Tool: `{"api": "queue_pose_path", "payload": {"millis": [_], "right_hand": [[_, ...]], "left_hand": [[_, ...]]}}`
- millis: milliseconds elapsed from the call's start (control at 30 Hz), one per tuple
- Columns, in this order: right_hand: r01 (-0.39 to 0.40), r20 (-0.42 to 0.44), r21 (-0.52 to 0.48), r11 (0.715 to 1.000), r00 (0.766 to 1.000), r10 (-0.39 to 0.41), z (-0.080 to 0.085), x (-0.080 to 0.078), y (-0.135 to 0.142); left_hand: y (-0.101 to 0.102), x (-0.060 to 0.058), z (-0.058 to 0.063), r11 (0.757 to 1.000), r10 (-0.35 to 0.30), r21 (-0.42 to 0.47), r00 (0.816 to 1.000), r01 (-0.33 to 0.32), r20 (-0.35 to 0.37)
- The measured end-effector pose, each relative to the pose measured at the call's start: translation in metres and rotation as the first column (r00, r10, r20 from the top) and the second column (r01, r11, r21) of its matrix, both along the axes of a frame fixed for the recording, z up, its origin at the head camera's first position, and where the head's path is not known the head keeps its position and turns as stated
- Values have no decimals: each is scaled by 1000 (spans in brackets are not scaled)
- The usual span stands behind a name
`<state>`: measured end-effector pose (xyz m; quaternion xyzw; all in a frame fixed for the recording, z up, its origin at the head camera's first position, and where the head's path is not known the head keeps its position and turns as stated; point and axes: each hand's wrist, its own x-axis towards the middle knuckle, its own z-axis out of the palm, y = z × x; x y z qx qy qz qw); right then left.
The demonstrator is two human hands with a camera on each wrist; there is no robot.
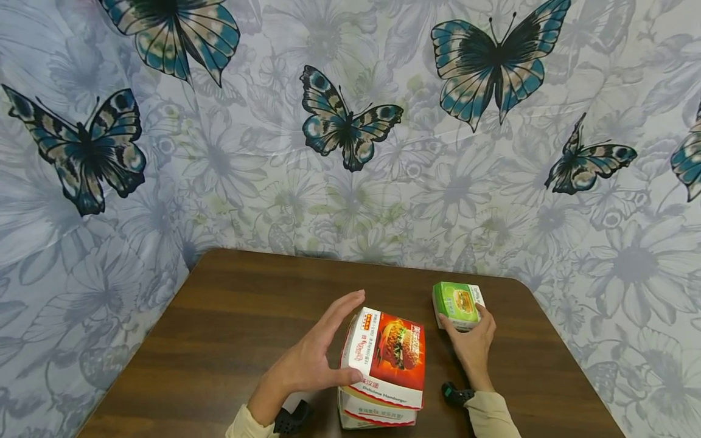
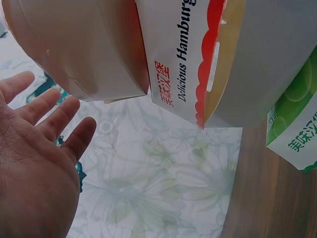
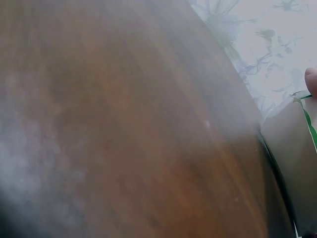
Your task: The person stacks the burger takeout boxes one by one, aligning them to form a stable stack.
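While the red burger box (image 1: 390, 356) sits on top of a second, paler box (image 1: 376, 415) at the near edge of the desk (image 1: 230, 328), the person's left hand (image 1: 314, 359) is spread wide beside it, fingers straight and pointing away, the thumb tip touching the box's lower left corner. From the left wrist view that hand (image 2: 34, 163) shows an open palm with the fingers fanned and nothing in it, and the red box (image 2: 183, 54) hangs just past the fingertips, its side printed "Delicious Hamburger" with red characters.

To the right and a little farther back stands a smaller green burger box (image 1: 457, 303), apart from the stacked pair. The right hand (image 1: 473, 347) holds it from the near side, thumb against its front left corner and fingers round its right edge. The right wrist view is blurred; only a fingertip (image 3: 311, 79) and a thin green-edged slice of the green box (image 3: 307, 119) can be made out at its right margin.

Dark brown wood grain runs across the desk. Behind and around it hangs a pale floral cloth (image 1: 246, 164) printed with large teal and black butterflies. A dark strap (image 1: 457, 394) sits at the right wrist, below a light sleeve (image 1: 493, 417).
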<state>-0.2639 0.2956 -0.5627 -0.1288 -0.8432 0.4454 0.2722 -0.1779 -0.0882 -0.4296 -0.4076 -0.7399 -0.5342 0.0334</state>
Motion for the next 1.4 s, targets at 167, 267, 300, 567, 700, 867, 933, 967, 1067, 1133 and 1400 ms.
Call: {"api": "queue_pose_path", "payload": {"millis": [167, 267, 300, 567, 700, 867, 933, 967, 1067, 1133, 1400], "right_hand": [[-5, -4, -8, 1000, 1000, 5, 2, 2, 1], [-8, 8, -25, 1000, 1000, 9, 3, 4, 2], [-9, 12, -33, 999, 1000, 10, 4, 4, 2], [-10, 38, -63, 998, 999, 13, 10, 12, 3], [-5, 26, -69, 998, 1000, 7, 15, 17, 3], [-12, 23, -73, 997, 1000, 14, 24, 26, 2], [-20, 24, -74, 997, 999, 22, 29, 29, 1], [-24, 23, -74, 997, 999, 26, 31, 31, 0], [-37, 16, -74, 997, 999, 38, 39, 36, -2], [-46, 6, -74, 996, 999, 47, 46, 39, -4], [-81, -79, -43, 996, 994, 77, 77, 56, -13]], "left_hand": [[1, 1, 1, 1000, 10, -9, 1000, -10, 5], [2, 1, 1, 1000, 12, -15, 1000, -12, 6], [2, 1, 1, 1000, 11, -15, 1000, -11, 8], [2, 2, 2, 1000, 4, -12, 1000, -4, 22], [2, 3, 2, 1000, 3, -13, 999, -3, 34], [2, 4, 2, 1000, 7, -17, 1000, -6, 27], [2, 4, 2, 1000, 8, -18, 1000, -8, 30], [1, 4, 2, 1000, 9, -18, 1000, -8, 30], [1, 4, 2, 1000, 10, -21, 999, -9, 41], [1, 4, 2, 1000, 8, -22, 999, -7, 49], [2, 4, 1, 1000, 1, -26, 999, 0, 48]]}}
